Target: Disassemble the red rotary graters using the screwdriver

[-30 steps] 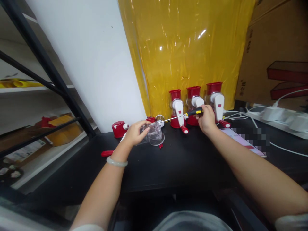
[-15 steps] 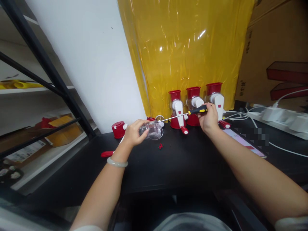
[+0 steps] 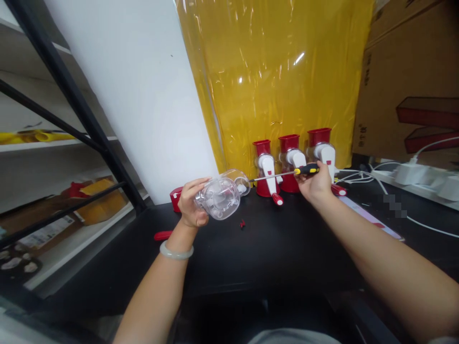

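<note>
Head view: compared with the earlier frame, shows clear plastic housing [image 3: 218, 198] turned with its broad, ribbed face towards the camera, and screwdriver [image 3: 307, 169] drawn to the right, tip now at the housing's right edge; cannot tell whether touching. In left hand [image 3: 191, 203], closed grip on the left side of the housing, above the far part of black tabletop [image 3: 272, 258]. In right hand [image 3: 317, 184], closed grip around the black-and-yellow handle, shaft pointing left. Just below the housing, on the tabletop, small red piece [image 3: 243, 223]; to the left, red container [image 3: 175, 198], partly hidden by the left hand, and red handle [image 3: 163, 235]. At the far side, before yellow sheet [image 3: 272, 81], three upright red-and-white grinders [image 3: 267, 167], partly covered by the screwdriver and right hand. To the right, phone [image 3: 369, 217] and white power strip [image 3: 423, 179] with cables.
</note>
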Demonstrator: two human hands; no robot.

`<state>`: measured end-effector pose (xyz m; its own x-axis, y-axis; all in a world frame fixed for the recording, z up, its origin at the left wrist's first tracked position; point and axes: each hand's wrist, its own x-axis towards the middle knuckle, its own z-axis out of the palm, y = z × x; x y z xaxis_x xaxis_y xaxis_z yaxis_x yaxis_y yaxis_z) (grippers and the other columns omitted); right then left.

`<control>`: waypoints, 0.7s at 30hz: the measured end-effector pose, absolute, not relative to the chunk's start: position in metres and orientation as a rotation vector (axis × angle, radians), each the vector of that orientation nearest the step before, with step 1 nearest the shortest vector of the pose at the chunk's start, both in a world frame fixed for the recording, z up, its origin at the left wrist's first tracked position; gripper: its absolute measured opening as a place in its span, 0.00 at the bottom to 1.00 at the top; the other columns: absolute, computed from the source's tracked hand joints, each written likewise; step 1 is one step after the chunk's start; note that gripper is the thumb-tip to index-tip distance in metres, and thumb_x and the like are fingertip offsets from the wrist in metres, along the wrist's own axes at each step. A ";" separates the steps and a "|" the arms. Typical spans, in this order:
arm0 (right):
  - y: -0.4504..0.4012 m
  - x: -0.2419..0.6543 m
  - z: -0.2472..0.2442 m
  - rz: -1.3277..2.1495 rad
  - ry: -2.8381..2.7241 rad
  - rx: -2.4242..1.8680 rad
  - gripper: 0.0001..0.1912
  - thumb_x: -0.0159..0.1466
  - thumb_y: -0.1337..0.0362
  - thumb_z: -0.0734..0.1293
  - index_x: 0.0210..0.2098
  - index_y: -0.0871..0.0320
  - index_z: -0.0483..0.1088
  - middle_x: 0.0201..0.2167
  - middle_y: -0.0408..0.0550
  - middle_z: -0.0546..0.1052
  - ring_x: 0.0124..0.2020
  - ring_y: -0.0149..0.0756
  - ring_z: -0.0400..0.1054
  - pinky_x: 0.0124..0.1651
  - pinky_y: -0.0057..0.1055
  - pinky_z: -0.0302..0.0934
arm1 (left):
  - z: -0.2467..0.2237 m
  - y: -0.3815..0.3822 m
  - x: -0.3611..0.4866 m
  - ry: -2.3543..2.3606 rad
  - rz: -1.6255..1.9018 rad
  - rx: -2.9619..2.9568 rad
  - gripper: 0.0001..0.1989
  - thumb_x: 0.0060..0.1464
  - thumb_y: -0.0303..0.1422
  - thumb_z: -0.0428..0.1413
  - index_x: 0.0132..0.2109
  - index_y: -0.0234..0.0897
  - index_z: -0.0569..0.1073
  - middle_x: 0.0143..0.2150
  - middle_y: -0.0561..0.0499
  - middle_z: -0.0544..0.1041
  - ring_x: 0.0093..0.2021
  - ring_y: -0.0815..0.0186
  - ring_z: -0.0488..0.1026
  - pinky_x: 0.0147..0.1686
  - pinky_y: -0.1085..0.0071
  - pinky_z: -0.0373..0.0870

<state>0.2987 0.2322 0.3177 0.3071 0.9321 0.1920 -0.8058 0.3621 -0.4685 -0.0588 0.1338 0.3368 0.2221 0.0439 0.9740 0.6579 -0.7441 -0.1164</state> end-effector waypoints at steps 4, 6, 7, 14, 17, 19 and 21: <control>0.229 0.294 0.318 1.202 -0.436 -0.338 0.15 0.66 0.54 0.65 0.26 0.52 0.59 0.18 0.35 0.64 0.16 0.28 0.60 0.20 0.27 0.67 | 0.344 0.123 -0.049 -0.511 -1.605 -1.999 0.32 0.58 0.65 0.40 0.57 0.50 0.63 0.48 0.45 0.73 0.47 0.52 0.80 0.44 0.49 0.78; 0.227 0.292 0.321 1.219 -0.373 -0.353 0.13 0.66 0.57 0.63 0.27 0.52 0.59 0.18 0.36 0.64 0.16 0.28 0.59 0.20 0.27 0.67 | 0.346 0.121 -0.046 -0.539 -1.593 -1.988 0.33 0.58 0.66 0.39 0.57 0.50 0.62 0.47 0.46 0.73 0.47 0.53 0.79 0.44 0.49 0.78; 0.225 0.291 0.322 1.226 -0.349 -0.357 0.13 0.67 0.58 0.62 0.27 0.52 0.59 0.18 0.36 0.64 0.16 0.28 0.59 0.19 0.26 0.66 | 0.346 0.121 -0.045 -0.560 -1.584 -1.986 0.33 0.58 0.66 0.38 0.58 0.50 0.61 0.47 0.46 0.72 0.47 0.53 0.79 0.43 0.49 0.78; 0.223 0.289 0.325 1.228 -0.357 -0.369 0.12 0.65 0.57 0.65 0.29 0.53 0.60 0.21 0.35 0.67 0.19 0.26 0.64 0.22 0.23 0.66 | 0.344 0.125 -0.044 -0.500 -1.561 -2.026 0.32 0.60 0.65 0.38 0.59 0.51 0.61 0.47 0.46 0.72 0.46 0.54 0.80 0.42 0.51 0.80; 0.222 0.290 0.325 1.243 -0.316 -0.373 0.10 0.65 0.59 0.64 0.29 0.53 0.61 0.21 0.35 0.67 0.19 0.26 0.64 0.22 0.23 0.66 | 0.345 0.125 -0.042 -0.505 -1.565 -2.013 0.34 0.59 0.66 0.38 0.60 0.51 0.61 0.47 0.46 0.73 0.46 0.55 0.80 0.42 0.52 0.80; 0.222 0.290 0.325 1.251 -0.332 -0.365 0.11 0.65 0.60 0.65 0.28 0.53 0.61 0.20 0.36 0.66 0.18 0.27 0.63 0.21 0.25 0.66 | 0.346 0.123 -0.040 -0.446 -1.590 -2.047 0.31 0.60 0.64 0.40 0.59 0.52 0.63 0.48 0.46 0.73 0.46 0.55 0.79 0.43 0.52 0.80; 0.222 0.290 0.325 1.246 -0.354 -0.362 0.12 0.65 0.59 0.65 0.28 0.53 0.60 0.20 0.36 0.67 0.19 0.28 0.63 0.20 0.26 0.66 | 0.347 0.122 -0.038 -0.401 -1.620 -2.085 0.29 0.61 0.62 0.42 0.59 0.52 0.64 0.49 0.47 0.73 0.47 0.55 0.79 0.44 0.51 0.81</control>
<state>0.2902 0.2222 0.3245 0.2798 0.9580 0.0632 -0.8479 0.2774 -0.4518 -0.0384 0.1216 0.3470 0.2615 -0.0536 0.9637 0.4965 -0.8487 -0.1819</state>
